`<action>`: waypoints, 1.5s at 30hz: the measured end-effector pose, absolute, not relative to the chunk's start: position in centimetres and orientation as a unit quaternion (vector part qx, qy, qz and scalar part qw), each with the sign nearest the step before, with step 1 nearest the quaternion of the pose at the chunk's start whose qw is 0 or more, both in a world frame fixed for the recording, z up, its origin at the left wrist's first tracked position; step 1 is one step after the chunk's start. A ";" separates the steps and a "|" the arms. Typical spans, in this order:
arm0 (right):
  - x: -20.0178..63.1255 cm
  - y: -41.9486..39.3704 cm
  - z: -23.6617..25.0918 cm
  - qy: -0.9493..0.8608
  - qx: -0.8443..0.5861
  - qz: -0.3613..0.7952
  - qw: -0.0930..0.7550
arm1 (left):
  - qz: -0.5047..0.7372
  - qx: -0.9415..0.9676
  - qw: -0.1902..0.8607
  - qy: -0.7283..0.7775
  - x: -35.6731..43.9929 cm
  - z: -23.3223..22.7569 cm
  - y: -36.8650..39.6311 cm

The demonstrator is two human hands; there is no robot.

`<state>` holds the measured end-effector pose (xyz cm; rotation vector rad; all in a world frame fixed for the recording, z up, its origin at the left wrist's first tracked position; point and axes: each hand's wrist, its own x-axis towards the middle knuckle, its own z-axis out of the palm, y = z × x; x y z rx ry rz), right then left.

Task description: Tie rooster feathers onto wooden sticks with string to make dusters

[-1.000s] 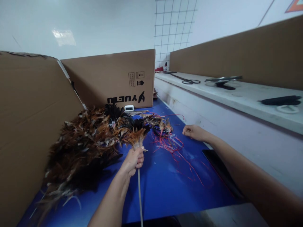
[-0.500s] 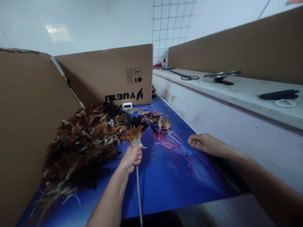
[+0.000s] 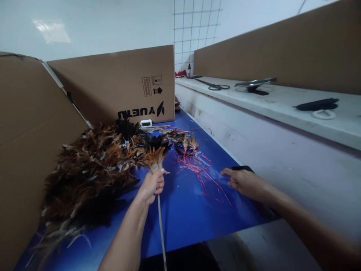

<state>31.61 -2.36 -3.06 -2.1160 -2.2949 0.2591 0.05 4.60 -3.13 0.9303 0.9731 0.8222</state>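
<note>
Nearest the camera, a thin pale stick [image 3: 160,226] runs up from the bottom edge into the left hand [image 3: 151,185], whose fingers are curled tight round it just below a small tuft of brown and orange feathers [image 3: 154,159] bound at its top. The bundle looks very light; the stick seems stiff but slender, the plumes soft and easily crushed, so the bare stick under the binding is probably the safest place to grip it. To the right, the right hand [image 3: 244,181] lies low over the blue table mat [image 3: 186,214], fingers loosely extended and pointing toward a tangle of red strings [image 3: 201,171]; whether they pinch a strand I cannot tell. Left of the tuft spreads a large heap of dark brown feathers [image 3: 90,169]. Beyond stand cardboard boxes [image 3: 113,86], and scissors [image 3: 213,86] lie on the white ledge [image 3: 282,109].
</note>
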 end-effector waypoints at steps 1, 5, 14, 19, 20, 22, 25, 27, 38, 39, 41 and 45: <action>31.4 -2.2 -3.3 -0.731 -0.679 0.074 -0.011 | 0.369 0.419 0.705 0.438 0.1 -3.1 4.6; 30.7 -1.4 -4.2 -0.737 -0.672 0.056 -0.044 | 0.371 0.419 0.706 0.434 0.1 -3.1 4.6; 31.4 -1.0 -2.4 -0.731 -0.654 0.147 0.130 | 0.376 0.414 0.712 0.425 0.0 -3.2 4.6; 32.0 -0.7 0.3 -0.671 -0.630 0.238 0.309 | 0.375 0.416 0.709 0.429 0.0 -3.0 4.5; 31.9 -0.8 0.9 -0.658 -0.621 0.264 0.333 | 0.374 0.415 0.708 0.433 0.0 -2.9 4.5; 31.4 -1.2 1.8 -0.639 -0.608 0.315 0.350 | 0.372 0.412 0.706 0.439 0.1 -2.7 4.4; 30.3 -2.2 2.4 -0.649 -0.581 0.374 0.319 | 0.370 0.410 0.708 0.439 0.1 -2.6 4.4; 29.5 -2.6 2.1 -0.674 -0.559 0.399 0.272 | 0.371 0.410 0.710 0.436 0.1 -2.6 4.4; 30.6 4.9 -3.4 -0.654 -0.730 0.138 0.139 | 0.376 0.408 0.710 0.433 0.1 -2.8 4.5; 30.6 5.6 -3.8 -0.647 -0.737 0.139 0.140 | 0.375 0.408 0.710 0.435 0.1 -2.8 4.5; 30.7 6.5 -4.4 -0.641 -0.737 0.156 0.146 | 0.374 0.406 0.711 0.435 0.1 -2.8 4.5; 30.9 7.1 -4.7 -0.622 -0.734 0.202 0.184 | 0.377 0.396 0.712 0.440 0.1 -2.9 4.6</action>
